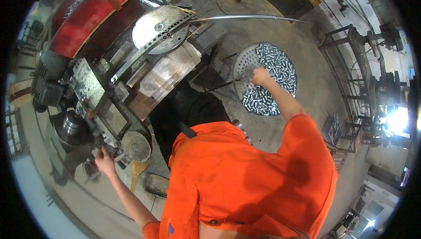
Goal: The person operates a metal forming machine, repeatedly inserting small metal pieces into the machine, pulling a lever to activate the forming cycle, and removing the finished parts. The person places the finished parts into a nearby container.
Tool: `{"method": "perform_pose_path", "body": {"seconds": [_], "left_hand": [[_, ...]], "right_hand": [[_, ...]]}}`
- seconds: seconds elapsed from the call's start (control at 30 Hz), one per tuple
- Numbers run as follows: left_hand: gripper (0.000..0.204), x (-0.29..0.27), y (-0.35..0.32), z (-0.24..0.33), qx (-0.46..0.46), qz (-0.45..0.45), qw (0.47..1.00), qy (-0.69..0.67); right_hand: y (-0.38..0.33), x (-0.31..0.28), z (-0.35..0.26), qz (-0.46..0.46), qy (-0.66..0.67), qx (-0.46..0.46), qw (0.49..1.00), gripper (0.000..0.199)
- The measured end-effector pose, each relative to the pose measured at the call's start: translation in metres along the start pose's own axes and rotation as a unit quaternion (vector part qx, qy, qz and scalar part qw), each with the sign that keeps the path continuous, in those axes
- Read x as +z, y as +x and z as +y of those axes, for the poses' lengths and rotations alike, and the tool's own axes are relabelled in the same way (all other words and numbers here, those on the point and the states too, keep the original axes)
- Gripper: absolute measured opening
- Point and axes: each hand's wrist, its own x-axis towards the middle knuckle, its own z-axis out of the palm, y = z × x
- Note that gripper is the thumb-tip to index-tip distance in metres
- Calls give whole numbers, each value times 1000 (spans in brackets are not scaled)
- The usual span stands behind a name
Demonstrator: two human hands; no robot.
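1. Two bare hands of yours are spread well apart: your right hand (262, 77) has its fingers curled together, though you cannot tell from here whether a piece is pinched in them.
2. Your left hand (105, 162) is at the machine's metal fittings (117, 155), fingers bent; its grip on them cannot be made out.
3. Under and around your right hand lie the shiny metal pieces (276, 63), heaped on the round perforated top (244, 66), mostly along its right and lower parts.
4. Near your left hand, you have a steel cylinder (71, 123) and a round grey disc (136, 146).
5. Farther out, ahead of you, a holed bar (144, 50) crosses a pale wheel (144, 26), with a red bin (94, 15) to its left.
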Motion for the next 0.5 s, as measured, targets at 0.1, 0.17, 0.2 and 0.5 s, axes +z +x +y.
{"method": "perform_pose_path", "body": {"seconds": [0.1,0.17,0.2,0.5], "left_hand": [[37,0,2,2,-21,8,1000,1],[37,3,4,-2,-27,8,1000,0],[37,3,6,-8,-21,5,1000,3],[39,1,-3,-17,-77,-6,997,6]], "right_hand": [[-7,3,-8,14,-28,30,999,36],[-10,3,-10,19,-48,45,998,35],[-7,10,-10,18,-53,49,997,34],[-15,-31,-15,394,154,-277,863,4]]}}
